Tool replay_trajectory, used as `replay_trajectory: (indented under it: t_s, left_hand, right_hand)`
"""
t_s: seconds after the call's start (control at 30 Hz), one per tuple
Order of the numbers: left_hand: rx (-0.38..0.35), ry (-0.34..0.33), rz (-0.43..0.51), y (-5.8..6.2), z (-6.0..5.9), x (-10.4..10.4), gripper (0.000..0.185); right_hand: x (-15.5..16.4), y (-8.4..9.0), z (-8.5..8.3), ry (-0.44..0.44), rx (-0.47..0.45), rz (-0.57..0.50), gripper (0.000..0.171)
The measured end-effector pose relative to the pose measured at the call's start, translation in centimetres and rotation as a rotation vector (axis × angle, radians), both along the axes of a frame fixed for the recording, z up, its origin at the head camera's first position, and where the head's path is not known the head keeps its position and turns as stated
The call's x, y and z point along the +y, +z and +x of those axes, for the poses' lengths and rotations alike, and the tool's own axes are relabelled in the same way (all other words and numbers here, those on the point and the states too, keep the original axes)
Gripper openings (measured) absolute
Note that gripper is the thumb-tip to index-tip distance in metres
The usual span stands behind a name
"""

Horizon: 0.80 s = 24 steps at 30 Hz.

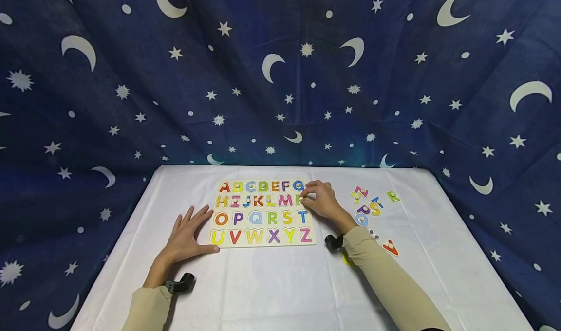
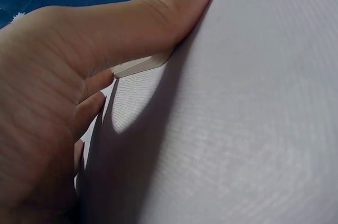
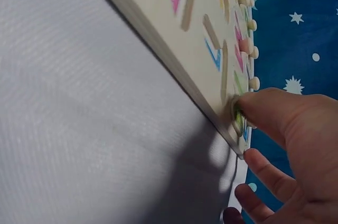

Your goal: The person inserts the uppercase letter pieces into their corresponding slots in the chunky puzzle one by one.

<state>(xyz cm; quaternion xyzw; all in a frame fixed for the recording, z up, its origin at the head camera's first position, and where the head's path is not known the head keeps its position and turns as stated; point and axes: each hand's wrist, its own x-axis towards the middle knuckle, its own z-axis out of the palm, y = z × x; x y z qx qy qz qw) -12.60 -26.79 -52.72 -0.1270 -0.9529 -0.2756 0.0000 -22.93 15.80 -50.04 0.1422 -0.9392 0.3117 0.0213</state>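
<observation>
Alphabet board [image 1: 263, 213] flat on the white table [image 1: 271, 292], nearer the far edge and about midway between the side edges, letters A to Z seated in four rows. Left hand [image 1: 189, 236] spread flat on the table at the board's left edge, fingers straight, thumb tip against the board's near-left corner. Right hand [image 1: 322, 199] at the board's right edge, fingers curled and pinching a green letter [image 3: 238, 121] at the end of the second row; loose letters [image 1: 372, 205] scattered toward the right edge of the table.
</observation>
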Motion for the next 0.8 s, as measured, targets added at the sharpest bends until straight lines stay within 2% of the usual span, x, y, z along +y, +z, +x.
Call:
replay_trajectory:
  t_s: [0.17,0.57,0.8]
  left_hand:
    - [-0.004,0.001,0.003,-0.02,0.04,0.02,0.113]
    - [0.005,0.002,0.003,0.23,0.12,0.09,0.112]
    - [0.008,0.004,0.009,0.23,0.13,0.14,0.112]
  right_hand:
    - [-0.24,0.31,0.14,-0.002,-0.018,0.031,0.009]
    - [-0.29,0.44,0.17,-0.019,-0.043,0.023,0.012]
    - [-0.11,0.51,0.21,0.002,-0.044,0.027,0.01]
